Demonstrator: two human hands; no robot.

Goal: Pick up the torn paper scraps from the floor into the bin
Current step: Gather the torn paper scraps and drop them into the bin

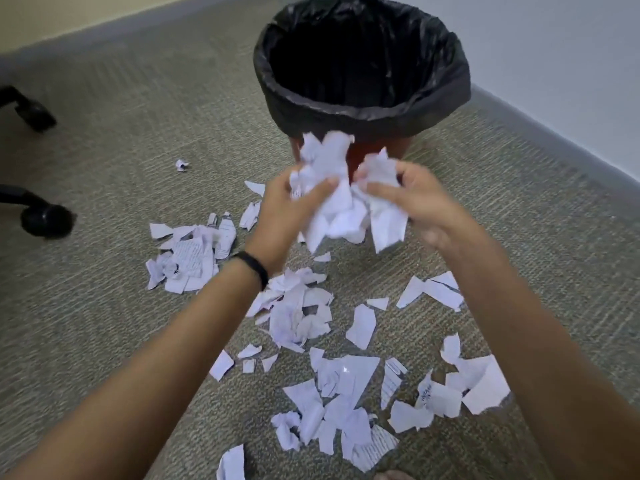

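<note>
Both hands, left hand [285, 206] and right hand [420, 199], grip a bunch of paper scraps [343, 199] just before the bin [362, 98]; more scraps [346, 375] lie on the floor [121, 168] nearer than the bin

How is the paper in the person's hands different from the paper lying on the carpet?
The held bunch is crumpled into one wad; the floor scraps lie mostly flat and scattered. The bunch is raised in front of the bin, gripped by the left hand and right hand; the scraps rest untouched on the carpet. Both are torn white paper, some pieces with writing.
</note>
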